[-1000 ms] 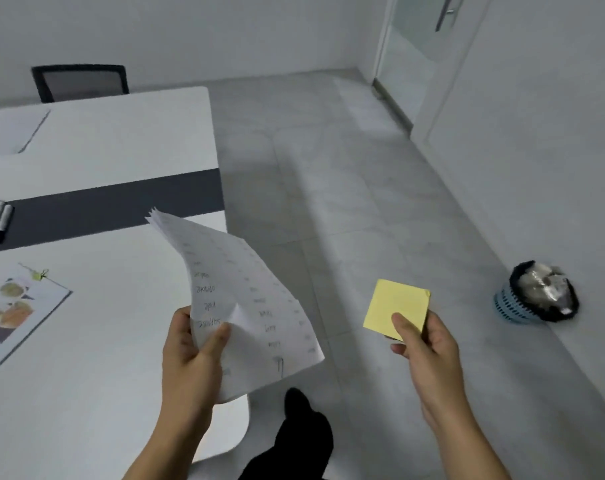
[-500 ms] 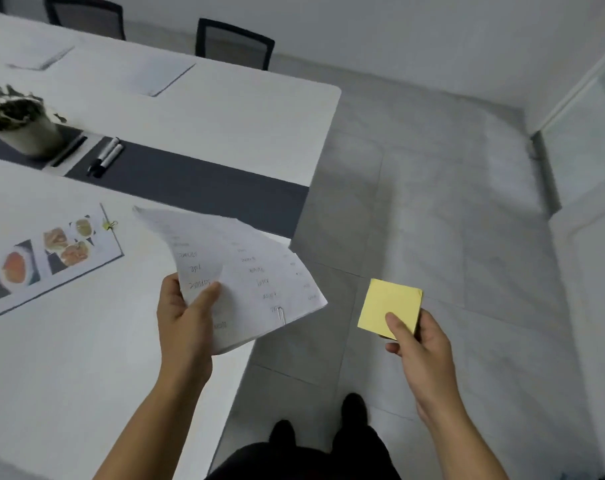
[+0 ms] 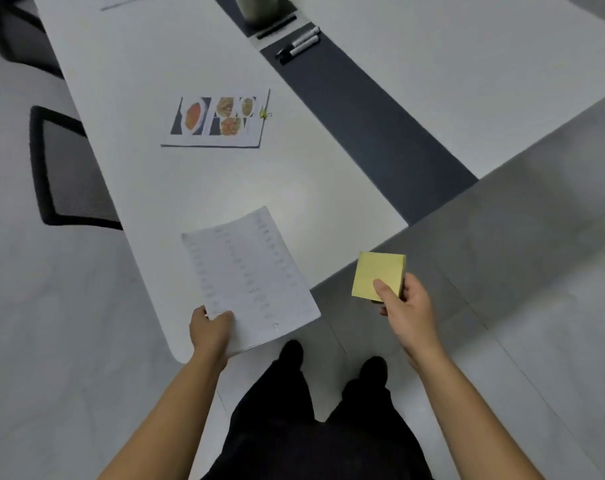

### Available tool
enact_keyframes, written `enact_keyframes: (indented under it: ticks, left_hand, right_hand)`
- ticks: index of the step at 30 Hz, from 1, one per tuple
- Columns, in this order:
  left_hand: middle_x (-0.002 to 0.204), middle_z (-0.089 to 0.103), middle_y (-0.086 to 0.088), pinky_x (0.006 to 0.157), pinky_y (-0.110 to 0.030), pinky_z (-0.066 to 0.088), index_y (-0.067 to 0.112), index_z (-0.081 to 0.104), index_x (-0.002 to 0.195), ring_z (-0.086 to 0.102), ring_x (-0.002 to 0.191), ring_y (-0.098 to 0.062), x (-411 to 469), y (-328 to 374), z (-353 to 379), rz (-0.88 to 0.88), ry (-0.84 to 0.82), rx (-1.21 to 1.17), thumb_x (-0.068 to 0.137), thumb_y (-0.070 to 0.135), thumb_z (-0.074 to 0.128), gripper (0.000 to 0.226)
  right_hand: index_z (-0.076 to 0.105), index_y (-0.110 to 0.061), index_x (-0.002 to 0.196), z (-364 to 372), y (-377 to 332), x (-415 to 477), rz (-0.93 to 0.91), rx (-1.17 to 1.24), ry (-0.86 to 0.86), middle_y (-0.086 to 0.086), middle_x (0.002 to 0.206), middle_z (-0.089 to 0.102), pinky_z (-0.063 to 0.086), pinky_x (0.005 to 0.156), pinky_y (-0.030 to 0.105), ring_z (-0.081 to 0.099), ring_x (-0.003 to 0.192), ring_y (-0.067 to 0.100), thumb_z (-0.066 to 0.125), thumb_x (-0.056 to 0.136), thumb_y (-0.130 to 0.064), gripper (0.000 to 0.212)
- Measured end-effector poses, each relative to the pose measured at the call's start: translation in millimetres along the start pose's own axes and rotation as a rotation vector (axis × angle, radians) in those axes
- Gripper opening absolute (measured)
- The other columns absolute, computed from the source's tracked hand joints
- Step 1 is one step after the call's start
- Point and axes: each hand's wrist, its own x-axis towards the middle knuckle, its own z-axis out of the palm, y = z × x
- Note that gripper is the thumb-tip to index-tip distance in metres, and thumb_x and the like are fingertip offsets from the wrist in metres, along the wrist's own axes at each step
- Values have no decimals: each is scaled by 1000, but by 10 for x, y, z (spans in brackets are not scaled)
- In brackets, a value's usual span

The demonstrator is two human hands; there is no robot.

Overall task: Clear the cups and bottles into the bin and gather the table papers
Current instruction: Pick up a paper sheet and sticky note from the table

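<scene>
Gripping printed papers (image 3: 249, 278) in the left hand (image 3: 211, 329) over the near corner of the table (image 3: 197, 188), pinching a yellow sticky-note pad (image 3: 377, 275) in the right hand (image 3: 408, 310) just off its edge, leaving a food-photo sheet (image 3: 218, 121) lying mid-table.

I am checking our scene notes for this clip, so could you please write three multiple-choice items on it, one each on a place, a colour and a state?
1. The sheet with food photos lies: A. on the floor; B. on the white table; C. on a chair.
2. The pad in the right hand is: A. yellow; B. pink; C. blue.
3. The left hand: A. hangs empty; B. grips the printed sheets; C. presses flat on the table.

Answers: 1 B, it lies flat on the table; 2 A, its top face is plainly yellow; 3 B, thumb and fingers pinch the sheets' near corner.
</scene>
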Motion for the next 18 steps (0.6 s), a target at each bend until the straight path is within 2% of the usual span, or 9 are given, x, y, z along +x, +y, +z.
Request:
enact_keyframes:
  ticks: [2, 5, 8, 10, 12, 14, 16, 18]
  left_hand:
    - [109, 60, -4, 81, -36, 49, 10, 52, 121, 59, 95, -27, 34, -132, -84, -4, 89, 16, 87, 3, 56, 34]
    - [122, 61, -10, 89, -39, 50, 6, 50, 132, 59, 103, -32, 164, -281, -266, -18, 204, 39, 88, 5, 56, 44]
    - [124, 61, -16, 88, -36, 47, 4, 49, 131, 59, 105, -33, 378, -362, -486, 2, 269, 24, 91, 3, 54, 40]
    - [129, 58, -19, 89, -37, 46, 4, 45, 133, 57, 110, -35, 529, -386, -623, 36, 281, 97, 91, 7, 58, 44]
    - [144, 43, -22, 102, -49, 43, 6, 34, 144, 45, 128, -41, 674, -456, -744, 66, 267, 250, 86, 20, 70, 69]
    - [159, 17, -21, 111, -59, 29, 14, 20, 154, 22, 143, -41, 741, -511, -818, 121, 255, 455, 84, 36, 73, 90]
    - [163, 0, -19, 116, -59, 17, 28, 14, 157, 6, 148, -38, 773, -563, -827, 238, 195, 661, 88, 52, 63, 88]
    - [164, -8, -17, 117, -58, 9, 37, 9, 157, -4, 150, -35, 831, -610, -784, 339, 29, 856, 90, 67, 47, 82]
  right_hand:
    - [63, -13, 102, 85, -30, 74, -4, -55, -63, 3, 90, 68, 51, 71, 35, 59, 74, 15, 62, 97, -16, 6]
    - [63, -11, 107, 214, -95, 106, -10, -123, -123, 9, 97, 70, 53, 76, 41, 61, 82, 20, 61, 97, -18, 11]
    - [64, -19, 105, 402, -99, 120, 6, -178, -162, 9, 104, 70, 53, 76, 37, 67, 93, 28, 60, 98, -19, 8]
    - [63, -23, 103, 575, -72, 124, 17, -226, -191, 9, 106, 70, 53, 74, 36, 68, 95, 32, 60, 98, -18, 8]
    - [63, -25, 102, 777, -46, 107, 18, -255, -210, 9, 106, 70, 51, 70, 33, 68, 87, 27, 59, 98, -17, 9]
    - [63, -26, 101, 986, -20, 97, 22, -286, -221, 7, 103, 70, 51, 70, 32, 67, 85, 21, 59, 99, -16, 11]
    - [63, -25, 100, 1187, 7, 109, 30, -328, -238, 5, 101, 70, 53, 76, 35, 68, 89, 21, 59, 99, -16, 10]
    - [64, -20, 103, 1352, 64, 160, 19, -393, -250, 6, 103, 70, 55, 85, 44, 68, 95, 28, 59, 98, -18, 7]
